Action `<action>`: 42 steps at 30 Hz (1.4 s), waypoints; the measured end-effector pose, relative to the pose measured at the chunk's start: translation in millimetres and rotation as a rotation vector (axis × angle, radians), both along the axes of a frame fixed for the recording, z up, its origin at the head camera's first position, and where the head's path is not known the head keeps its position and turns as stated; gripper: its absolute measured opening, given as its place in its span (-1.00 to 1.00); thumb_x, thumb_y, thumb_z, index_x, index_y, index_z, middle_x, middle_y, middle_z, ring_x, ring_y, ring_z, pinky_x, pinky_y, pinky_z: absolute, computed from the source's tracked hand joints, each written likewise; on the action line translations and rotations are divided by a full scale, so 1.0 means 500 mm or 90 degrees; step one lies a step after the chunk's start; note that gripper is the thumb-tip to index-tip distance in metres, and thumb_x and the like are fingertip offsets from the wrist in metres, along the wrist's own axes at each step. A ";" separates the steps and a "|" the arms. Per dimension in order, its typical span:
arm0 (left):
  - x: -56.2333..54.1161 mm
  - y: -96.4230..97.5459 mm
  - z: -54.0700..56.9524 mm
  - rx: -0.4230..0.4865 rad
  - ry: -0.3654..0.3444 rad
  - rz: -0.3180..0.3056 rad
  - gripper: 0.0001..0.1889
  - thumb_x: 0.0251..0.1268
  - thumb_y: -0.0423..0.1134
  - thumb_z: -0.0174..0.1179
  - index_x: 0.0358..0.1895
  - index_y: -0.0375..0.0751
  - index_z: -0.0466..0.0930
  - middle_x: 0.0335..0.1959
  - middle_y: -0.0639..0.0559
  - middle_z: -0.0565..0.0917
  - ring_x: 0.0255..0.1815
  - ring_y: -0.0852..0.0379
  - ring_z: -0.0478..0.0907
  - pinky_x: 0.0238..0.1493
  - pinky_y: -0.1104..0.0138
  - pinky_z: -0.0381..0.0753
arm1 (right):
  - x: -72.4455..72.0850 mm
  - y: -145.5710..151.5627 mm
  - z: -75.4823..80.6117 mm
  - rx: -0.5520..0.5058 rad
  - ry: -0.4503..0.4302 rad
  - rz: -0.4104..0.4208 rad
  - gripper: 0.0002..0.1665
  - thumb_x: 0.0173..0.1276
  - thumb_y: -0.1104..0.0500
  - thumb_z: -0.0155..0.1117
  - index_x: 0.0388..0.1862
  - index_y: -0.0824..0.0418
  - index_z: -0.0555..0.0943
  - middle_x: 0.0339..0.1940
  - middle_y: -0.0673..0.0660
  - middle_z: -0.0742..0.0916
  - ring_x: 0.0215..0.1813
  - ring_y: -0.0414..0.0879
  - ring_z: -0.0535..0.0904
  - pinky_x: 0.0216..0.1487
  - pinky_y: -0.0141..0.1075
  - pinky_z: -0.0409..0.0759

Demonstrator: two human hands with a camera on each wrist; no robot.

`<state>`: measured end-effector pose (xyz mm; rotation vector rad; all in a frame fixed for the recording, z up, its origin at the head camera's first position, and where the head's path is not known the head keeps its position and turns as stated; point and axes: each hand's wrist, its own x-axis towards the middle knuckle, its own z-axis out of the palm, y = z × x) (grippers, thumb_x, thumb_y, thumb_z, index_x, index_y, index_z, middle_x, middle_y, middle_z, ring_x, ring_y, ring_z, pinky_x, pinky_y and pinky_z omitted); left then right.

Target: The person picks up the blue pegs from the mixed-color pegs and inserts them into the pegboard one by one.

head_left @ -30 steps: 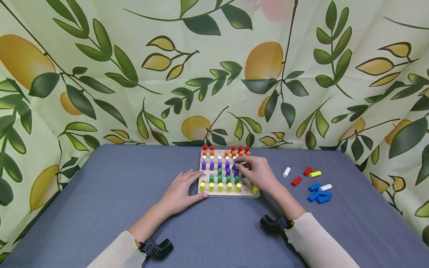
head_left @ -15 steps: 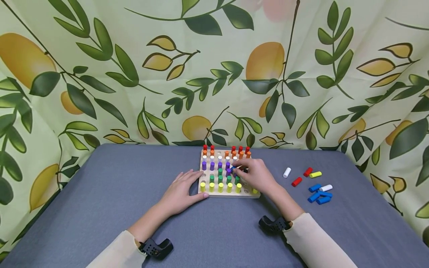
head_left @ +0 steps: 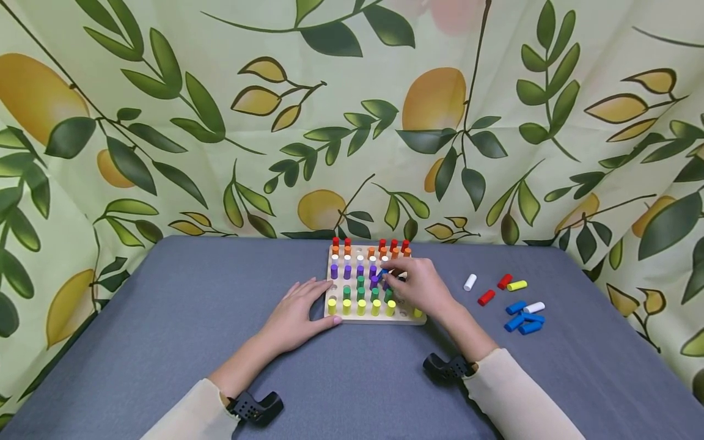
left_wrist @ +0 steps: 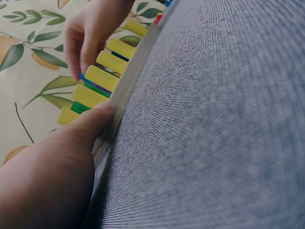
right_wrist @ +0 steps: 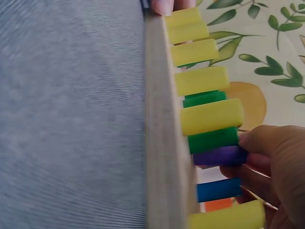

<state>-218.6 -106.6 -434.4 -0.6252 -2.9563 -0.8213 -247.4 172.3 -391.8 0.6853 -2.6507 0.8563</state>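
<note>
A wooden pegboard (head_left: 374, 321) bears rows of coloured pegs: red, orange, white, purple, green and yellow from back to front. My left hand (head_left: 294, 315) rests at its left edge, fingers extended, with the thumb at the front corner. Over the right half of the board, my right hand (head_left: 422, 286) pinches a blue peg (head_left: 383, 274) between thumb and fingertips. That peg looks tilted near the purple row; its lower end is hidden. In the right wrist view a purple peg (right_wrist: 220, 156) stands close to the fingertips, and another blue peg (right_wrist: 219, 190) stands in the board.
Loose pegs lie on the grey cloth right of the board: several blue pegs (head_left: 530, 328), a white peg (head_left: 470, 282) apart from them, two red ones (head_left: 486, 297) and a yellow peg (head_left: 517, 285). A leaf-patterned curtain (head_left: 352, 122) hangs behind the table.
My right hand has shifted slightly left and down over the board, and the blue peg in its fingers has become more tilted. The left hand stays in place.
</note>
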 end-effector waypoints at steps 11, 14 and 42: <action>0.000 -0.003 0.004 -0.005 -0.006 0.000 -0.15 0.25 0.32 0.26 0.53 0.01 0.32 0.53 -0.04 0.40 0.64 -0.12 0.17 0.68 -0.11 0.00 | 0.009 0.016 0.040 0.014 0.016 -0.013 -0.74 0.32 0.25 0.42 -0.02 0.28 0.77 -0.13 0.17 0.84 -0.28 -0.11 0.72 -0.34 -0.35 0.69; 0.001 -0.003 0.004 -0.004 -0.007 0.001 -0.15 0.25 0.32 0.26 0.53 0.01 0.32 0.53 -0.05 0.40 0.64 -0.12 0.17 0.67 -0.11 0.00 | 0.011 0.018 0.042 0.029 0.009 -0.007 -0.73 0.32 0.25 0.42 -0.01 0.26 0.77 -0.15 0.14 0.84 -0.30 -0.16 0.68 -0.36 -0.41 0.64; 0.001 -0.002 0.002 -0.003 0.002 -0.001 -0.16 0.25 0.32 0.27 0.53 0.01 0.33 0.52 -0.05 0.41 0.64 -0.13 0.18 0.67 -0.12 0.02 | 0.017 0.001 0.024 0.173 0.019 0.001 -0.78 0.32 0.21 0.44 -0.05 0.15 0.81 -0.20 0.07 0.86 -0.41 -0.28 0.59 -0.31 -0.32 0.68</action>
